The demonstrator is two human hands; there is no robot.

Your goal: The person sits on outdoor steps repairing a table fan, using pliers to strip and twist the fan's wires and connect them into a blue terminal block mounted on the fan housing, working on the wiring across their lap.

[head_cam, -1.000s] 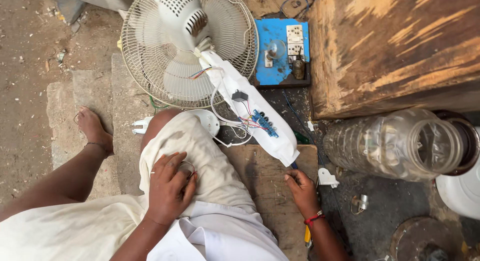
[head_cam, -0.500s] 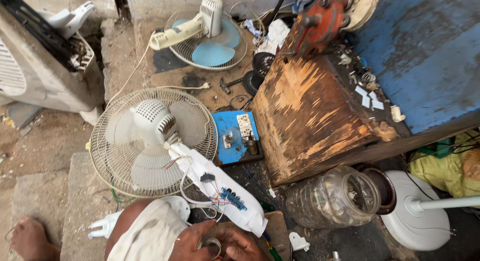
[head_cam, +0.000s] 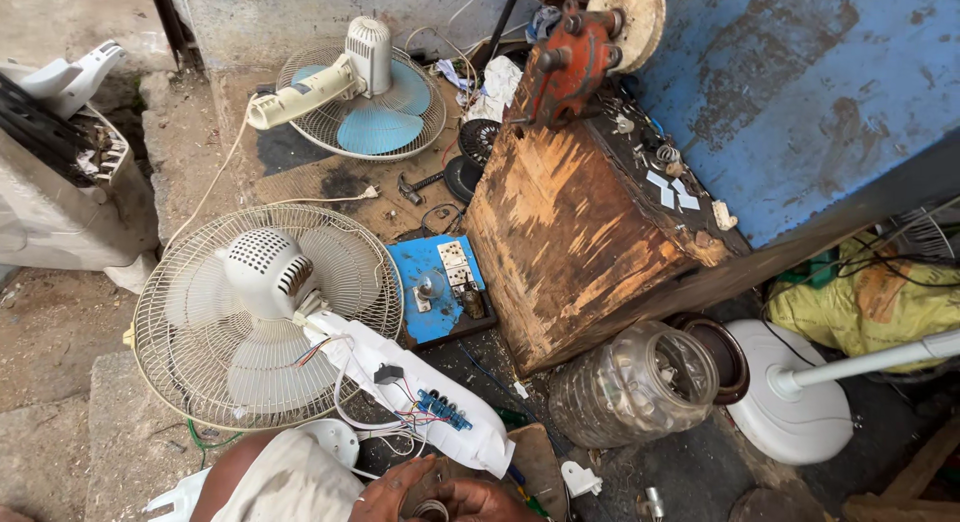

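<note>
Since half a second ago my view has tilted a little further up, so both hands have slid to the very bottom edge and more of the far clutter shows; a second ago they lay apart, one on the thigh, one on the wooden board.

Now my left hand (head_cam: 405, 494) and right hand (head_cam: 478, 500) meet at the frame's lower edge, fingers curled around a small roll of tape or wire (head_cam: 432, 509); I cannot tell which hand actually grips it.

Just above them lies the white fan stem (head_cam: 405, 387), its cover off and coloured wiring and a blue terminal strip (head_cam: 440, 409) facing up, which I judge keeps the connections reachable. It leads to the white fan (head_cam: 265, 312) lying face down on the floor, motor housing upward.

Beside it sits a blue switchboard (head_cam: 437, 287), then a worn wooden desk (head_cam: 575, 237), a clear plastic jar (head_cam: 635, 382) on its side, and a second, blue-bladed fan (head_cam: 365, 102) farther off.
</note>
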